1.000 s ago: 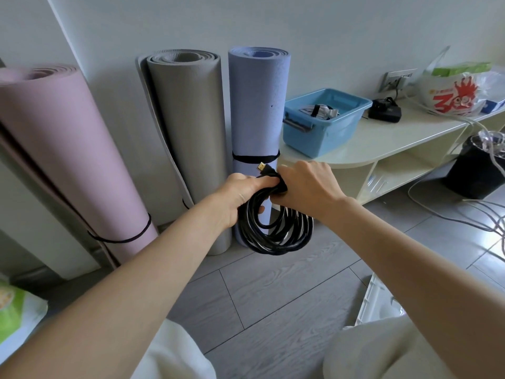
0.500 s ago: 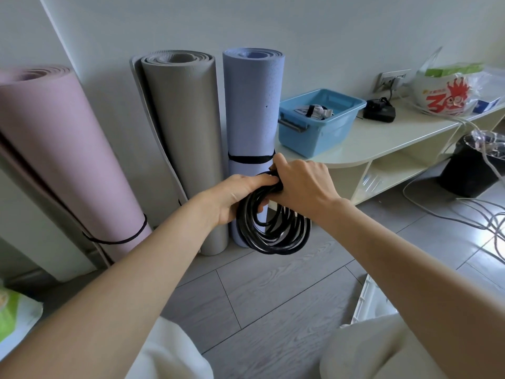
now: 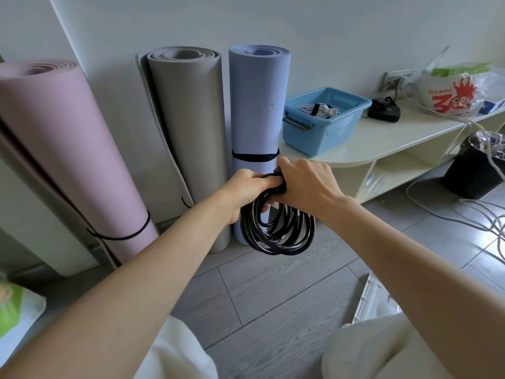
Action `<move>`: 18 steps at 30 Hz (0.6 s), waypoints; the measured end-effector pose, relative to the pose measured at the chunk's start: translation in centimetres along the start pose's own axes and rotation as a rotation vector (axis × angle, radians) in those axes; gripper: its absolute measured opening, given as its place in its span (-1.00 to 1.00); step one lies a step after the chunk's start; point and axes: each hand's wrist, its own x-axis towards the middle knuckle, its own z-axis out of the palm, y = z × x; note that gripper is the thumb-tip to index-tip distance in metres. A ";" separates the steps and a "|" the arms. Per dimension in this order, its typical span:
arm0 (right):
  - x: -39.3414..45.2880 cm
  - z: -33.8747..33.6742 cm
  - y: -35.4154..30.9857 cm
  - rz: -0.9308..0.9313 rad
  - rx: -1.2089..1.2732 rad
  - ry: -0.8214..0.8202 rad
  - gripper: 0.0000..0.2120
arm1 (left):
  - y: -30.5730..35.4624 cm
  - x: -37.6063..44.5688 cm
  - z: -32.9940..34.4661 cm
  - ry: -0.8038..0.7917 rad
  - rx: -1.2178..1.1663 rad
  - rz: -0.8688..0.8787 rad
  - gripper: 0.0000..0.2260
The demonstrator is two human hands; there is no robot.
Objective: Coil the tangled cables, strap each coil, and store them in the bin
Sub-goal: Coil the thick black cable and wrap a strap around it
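A coiled black cable (image 3: 277, 231) hangs in front of me above the floor, its loops gathered at the top. My left hand (image 3: 247, 191) grips the top of the coil from the left. My right hand (image 3: 304, 181) is curled over the same spot from the right, and a black strap or wrap shows between the two hands. The blue bin (image 3: 322, 120) stands on the pale shelf unit (image 3: 382, 143) behind and to the right, holding a strapped bundle of light cable (image 3: 319, 109).
Three rolled mats lean on the wall: pink (image 3: 62, 149), grey (image 3: 188, 127), lavender (image 3: 258, 105). A black charger (image 3: 384, 110) and a plastic bag (image 3: 459, 91) sit on the shelf. Loose grey cables (image 3: 464, 212) trail over the floor at right beside a black bucket (image 3: 472, 170).
The gold plug end seen above the hands a second ago is now hidden. Both hands stay at the top of the coil, with the right hand shifted slightly over it.
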 end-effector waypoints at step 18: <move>0.7 -0.8 0.7 0.080 0.522 -0.221 -0.55 | -0.1 0.1 -1.9 -0.011 0.000 0.033 -0.91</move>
